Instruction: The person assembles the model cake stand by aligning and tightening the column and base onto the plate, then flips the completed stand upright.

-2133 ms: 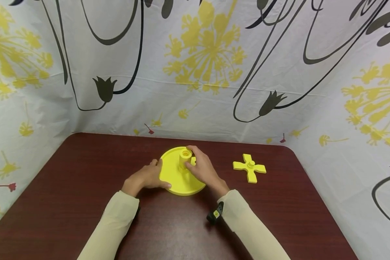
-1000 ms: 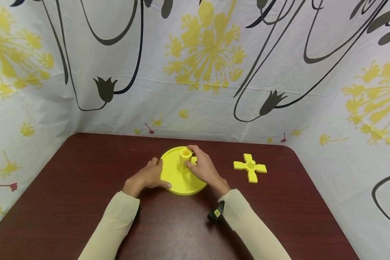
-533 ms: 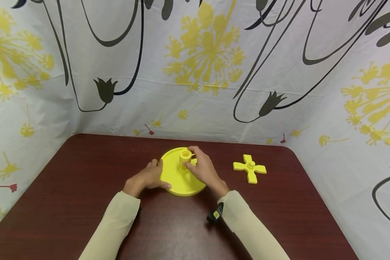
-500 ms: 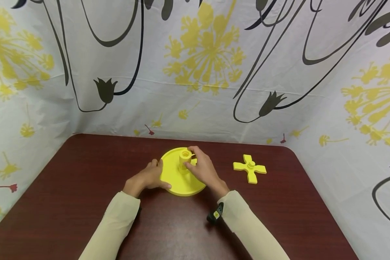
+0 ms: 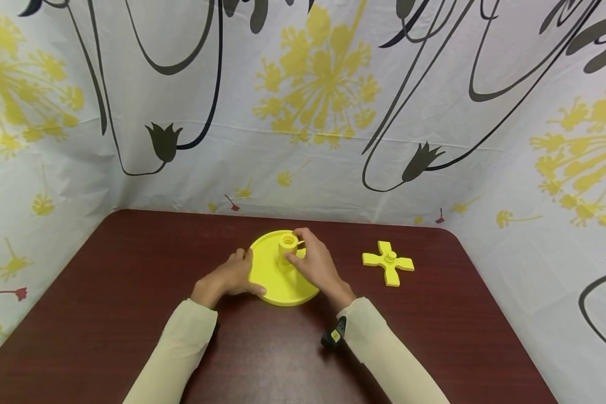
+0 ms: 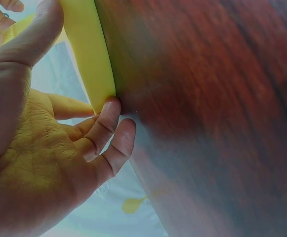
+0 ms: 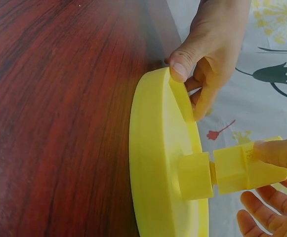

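A round yellow plate with a raised rim [image 5: 278, 289] lies on the dark red table. From its middle rises a short yellow post [image 7: 195, 177], best seen in the right wrist view. Seated on that post by a narrower neck is a hollow yellow cylinder [image 5: 287, 245], its open top facing up. My right hand [image 5: 317, 264] pinches the cylinder between thumb and fingers. On the left side of the plate my left hand [image 5: 228, 275] grips the rim, thumb over the edge and fingers around the outside. A flat yellow cross-shaped piece with a small central stub [image 5: 390, 258] lies to the right.
The wood-grain table [image 5: 131, 292] has rounded far corners. Behind it and along its sides hangs a white curtain [image 5: 283, 157] with yellow and dark plant prints. A black wrist device [image 5: 335, 334] sits at my right cuff.
My right thumb has shifted slightly left across the cylinder's front. The left hand, plate and cross-shaped piece stay in place on the table.
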Demonstrator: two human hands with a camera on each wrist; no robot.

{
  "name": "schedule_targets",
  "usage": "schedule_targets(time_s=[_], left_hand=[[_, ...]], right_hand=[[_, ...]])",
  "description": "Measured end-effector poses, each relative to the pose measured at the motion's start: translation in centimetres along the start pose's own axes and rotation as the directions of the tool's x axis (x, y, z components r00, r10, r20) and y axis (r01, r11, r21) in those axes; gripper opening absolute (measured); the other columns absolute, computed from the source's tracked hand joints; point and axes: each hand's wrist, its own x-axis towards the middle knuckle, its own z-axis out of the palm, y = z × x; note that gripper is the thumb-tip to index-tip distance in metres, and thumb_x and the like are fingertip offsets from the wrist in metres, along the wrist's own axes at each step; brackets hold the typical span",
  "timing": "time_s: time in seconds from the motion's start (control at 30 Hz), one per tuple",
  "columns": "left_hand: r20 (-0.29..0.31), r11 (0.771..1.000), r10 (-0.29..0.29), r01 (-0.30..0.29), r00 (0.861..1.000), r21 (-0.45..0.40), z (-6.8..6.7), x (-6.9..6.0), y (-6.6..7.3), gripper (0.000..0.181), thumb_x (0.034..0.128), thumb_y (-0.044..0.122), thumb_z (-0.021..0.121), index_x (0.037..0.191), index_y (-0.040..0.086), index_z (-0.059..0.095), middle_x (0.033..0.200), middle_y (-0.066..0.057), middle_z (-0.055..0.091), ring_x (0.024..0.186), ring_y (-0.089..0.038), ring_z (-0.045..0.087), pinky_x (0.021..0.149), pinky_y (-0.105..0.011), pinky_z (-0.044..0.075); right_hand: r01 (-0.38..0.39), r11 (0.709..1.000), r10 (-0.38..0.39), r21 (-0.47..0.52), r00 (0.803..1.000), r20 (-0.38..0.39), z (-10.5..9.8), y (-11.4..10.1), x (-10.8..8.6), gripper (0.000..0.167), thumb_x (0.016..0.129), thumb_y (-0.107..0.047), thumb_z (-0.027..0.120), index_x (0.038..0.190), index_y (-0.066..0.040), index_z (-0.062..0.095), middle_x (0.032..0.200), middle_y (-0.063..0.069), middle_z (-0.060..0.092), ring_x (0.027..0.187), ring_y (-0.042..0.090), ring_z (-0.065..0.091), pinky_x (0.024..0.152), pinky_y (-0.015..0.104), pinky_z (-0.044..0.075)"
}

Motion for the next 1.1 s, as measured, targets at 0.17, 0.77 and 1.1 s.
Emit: schedule_targets(time_s=[0.17, 0.77, 1.1], left_hand=[[0.0, 1.0, -0.001, 0.001, 1.0, 0.004, 0.05, 0.06, -0.05, 0.111, 0.085, 0.044, 0.077, 0.156, -0.006, 0.009, 0.153, -0.028, 0.021, 0.135, -0.037, 0.032, 0.106, -0.05, 0.037], [-0.009, 1.0, -0.001, 0.001, 1.0, -0.004, 0.08, -0.03, -0.09, 0.111, 0.0843, 0.044, 0.078, 0.156, -0.006, 0.009, 0.148, -0.027, 0.026, 0.128, -0.035, 0.037, 0.104, -0.049, 0.038], [-0.008, 1.0, -0.002, 0.002, 1.0, 0.005, 0.09, 0.0, -0.13, 0.111, 0.0843, 0.045, 0.077, 0.157, -0.005, 0.009, 0.151, -0.027, 0.024, 0.131, -0.036, 0.035, 0.104, -0.049, 0.038]], right_hand=[[-0.002, 1.0, 0.002, 0.008, 1.0, 0.017, -0.09, 0.1, 0.08, 0.053, 0.086, -0.017, 0.079, 0.131, -0.006, 0.052, 0.125, 0.01, 0.061, 0.111, 0.029, 0.061, 0.093, 0.043, 0.05], [0.007, 0.991, -0.024, 0.132, 0.992, 0.124, -0.57, 0.09, -0.01, 0.06, 0.092, -0.01, 0.07, 0.146, -0.006, 0.043, 0.144, 0.014, 0.051, 0.128, 0.029, 0.053, 0.095, 0.05, 0.05], [0.001, 0.998, -0.005, 0.058, 0.997, 0.073, -0.27, 0.16, 0.14, 0.056, 0.091, -0.013, 0.073, 0.141, -0.007, 0.049, 0.134, 0.012, 0.059, 0.119, 0.027, 0.058, 0.089, 0.044, 0.053]])
